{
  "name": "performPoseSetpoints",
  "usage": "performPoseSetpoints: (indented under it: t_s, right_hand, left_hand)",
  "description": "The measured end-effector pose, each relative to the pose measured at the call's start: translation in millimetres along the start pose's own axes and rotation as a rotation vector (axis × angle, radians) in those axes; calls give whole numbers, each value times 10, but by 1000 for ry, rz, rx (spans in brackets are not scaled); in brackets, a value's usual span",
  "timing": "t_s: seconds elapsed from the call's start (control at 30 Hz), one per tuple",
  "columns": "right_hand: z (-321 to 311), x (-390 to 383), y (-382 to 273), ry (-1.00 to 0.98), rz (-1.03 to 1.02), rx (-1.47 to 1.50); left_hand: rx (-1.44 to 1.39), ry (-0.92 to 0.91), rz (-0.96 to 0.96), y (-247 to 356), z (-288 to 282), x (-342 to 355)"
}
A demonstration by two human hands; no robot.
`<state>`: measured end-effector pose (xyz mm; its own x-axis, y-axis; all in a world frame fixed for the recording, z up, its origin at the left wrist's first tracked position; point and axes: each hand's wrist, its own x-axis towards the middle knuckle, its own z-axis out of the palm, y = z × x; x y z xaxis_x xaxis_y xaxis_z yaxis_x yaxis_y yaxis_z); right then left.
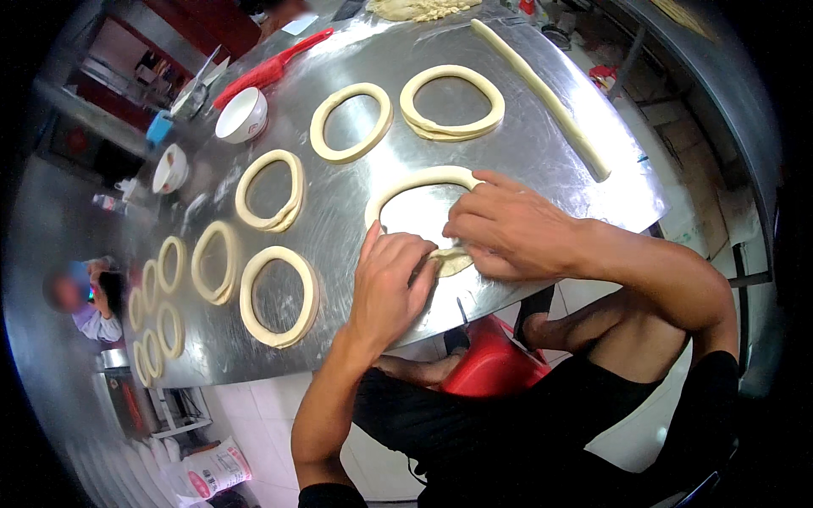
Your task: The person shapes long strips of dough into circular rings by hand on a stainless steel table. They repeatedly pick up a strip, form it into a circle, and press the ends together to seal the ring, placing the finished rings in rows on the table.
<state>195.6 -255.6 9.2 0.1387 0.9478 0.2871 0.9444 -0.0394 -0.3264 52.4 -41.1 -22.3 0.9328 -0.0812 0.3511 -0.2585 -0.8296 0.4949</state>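
A pale dough ring [415, 179] lies on the metal table near its front edge, between my two hands. My left hand [385, 275] curls its fingers over the ring's left side. On the opposite side, my right hand [512, 227] has its fingers bent and gripping the dough. A flattened, wrinkled stretch of the dough shows between the hands at the near side. Beyond are two finished-looking rings, a dough ring [351, 87] and a thicker dough ring [453, 72]. A long dough rope [542, 91] lies to the right.
Several more dough rings [246, 292] spread leftward across the metal table [339, 245]. Toward the far left edge stand a white bowl [243, 116], a second bowl [171, 169] and a long red tool [271, 69]. A red stool [495, 360] is below. Another person [97, 309] sits far left.
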Motion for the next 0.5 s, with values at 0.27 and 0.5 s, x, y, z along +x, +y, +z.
performPoseSetpoints:
  t_s: [0.27,0.5]
  right_hand:
    - [82,-126,20,-60,-235,-330]
    - [127,-261,136,-252,-183,-693]
  left_hand:
    - [-36,-16,-40,-17,-7,43]
    - [-64,-59,-40,-46,-21,46]
